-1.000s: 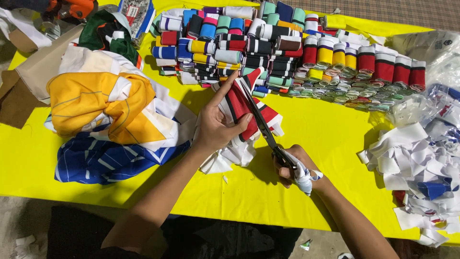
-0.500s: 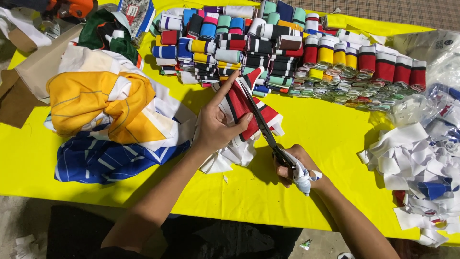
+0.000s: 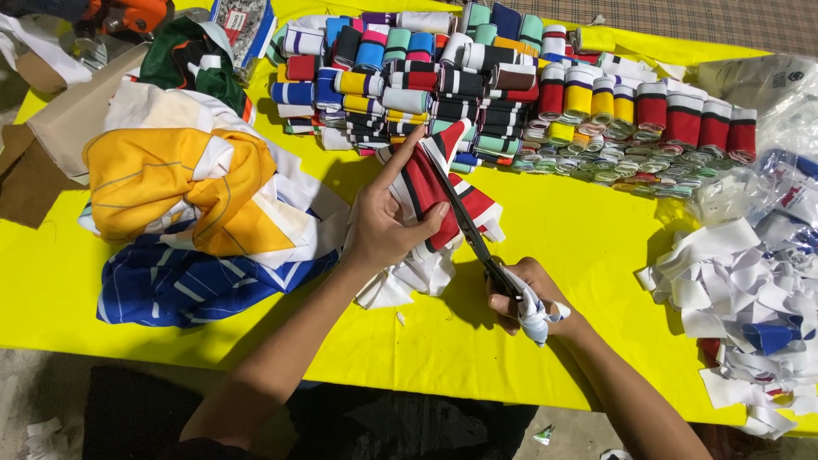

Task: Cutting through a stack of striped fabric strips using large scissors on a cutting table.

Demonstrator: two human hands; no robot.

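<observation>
Nearest the viewer: dark floor (image 3: 358, 417) with small fabric scraps, below the front edge of a bright yellow tabletop (image 3: 588, 255). On the tabletop, right hand (image 3: 528, 294) clenched around cloth-wrapped handles of scissors (image 3: 473, 234), blades angled up and left into a red, white and black striped fabric piece (image 3: 434, 192). Left hand (image 3: 388, 223) grasping the same fabric piece, fingers spread over it, thumb across the red band, pressing it to the tabletop near the centre. Beneath it, white offcuts (image 3: 409, 277). Left of centre: heap of folded orange, white and blue garments (image 3: 183, 213). Right edge: pile of white cut strips (image 3: 741, 294) and clear plastic bags (image 3: 767, 111). Farther back: rows of rolled striped ribbing (image 3: 511, 81) in many colours, stacked across the tabletop. Far left: brown cardboard (image 3: 64, 119), green garment (image 3: 192, 60). Far right corner: checked woven surface (image 3: 733, 21) beyond the tabletop.
</observation>
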